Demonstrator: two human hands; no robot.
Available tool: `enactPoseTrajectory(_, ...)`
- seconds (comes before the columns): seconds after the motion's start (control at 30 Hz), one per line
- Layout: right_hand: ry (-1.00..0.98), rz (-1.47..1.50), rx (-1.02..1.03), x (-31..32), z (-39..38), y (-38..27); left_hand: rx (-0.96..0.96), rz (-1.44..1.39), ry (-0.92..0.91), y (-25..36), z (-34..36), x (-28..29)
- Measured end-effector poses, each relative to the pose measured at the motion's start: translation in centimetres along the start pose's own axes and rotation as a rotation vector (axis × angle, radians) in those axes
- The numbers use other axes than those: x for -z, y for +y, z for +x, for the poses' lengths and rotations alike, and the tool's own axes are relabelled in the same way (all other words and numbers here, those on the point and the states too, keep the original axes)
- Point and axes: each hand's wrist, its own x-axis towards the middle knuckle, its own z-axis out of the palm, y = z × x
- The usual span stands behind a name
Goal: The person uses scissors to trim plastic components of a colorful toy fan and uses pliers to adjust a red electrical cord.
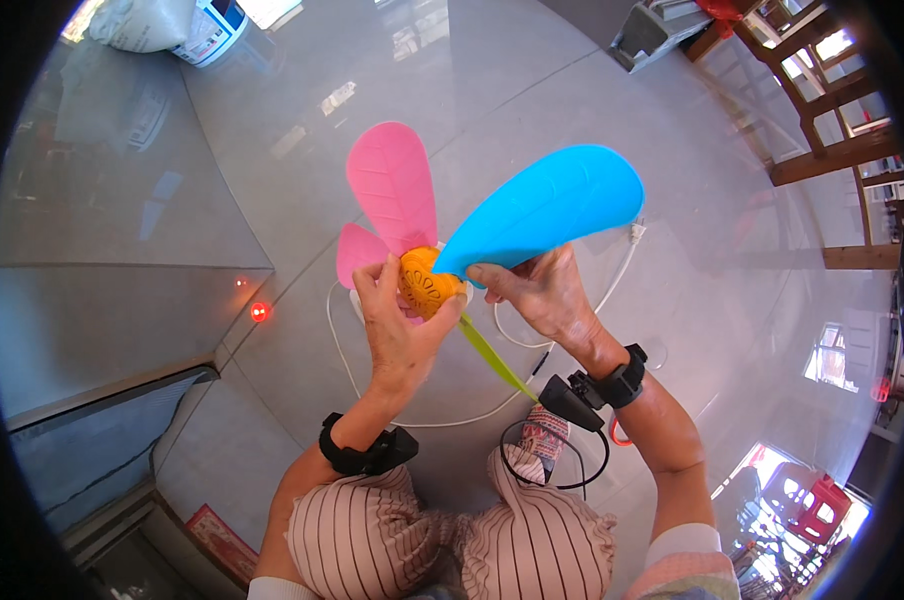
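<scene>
My left hand (397, 330) grips an orange-yellow patterned hub (428, 282) at the centre, with thumb and fingers on either side of it. Two pink leaf-shaped blades (390, 180) stick out from its upper and left sides. At the hub's right, my right hand (527, 300) pinches the narrow end of a large blue leaf-shaped blade (547, 200). Whether that end is fixed to the hub I cannot tell. A green strip (497, 355) runs down from the hub toward a white cord (462, 423) on the floor. Black bands are strapped round both my wrists.
Tiled floor (252, 160) surrounds my legs. A small red light (261, 312) glows at left. A white bucket (204, 40) and sack (142, 22) stand at the back left, a grey metal object (640, 35) at the back right. Wooden frames (812, 167) line the right side.
</scene>
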Motion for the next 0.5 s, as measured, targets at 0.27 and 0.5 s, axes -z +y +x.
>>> enactPoseTrajectory(0.27, -0.052, 0.108, -0.033, 0.8, 0.7, -0.1, 0.087, -0.135, -0.122, -0.4, 0.9, 1.8)
enactPoseTrajectory(0.5, -0.089, 0.118, -0.02, 0.6, 0.9, -0.7, 0.221, -0.335, -0.407, -2.2, 2.7, 4.2)
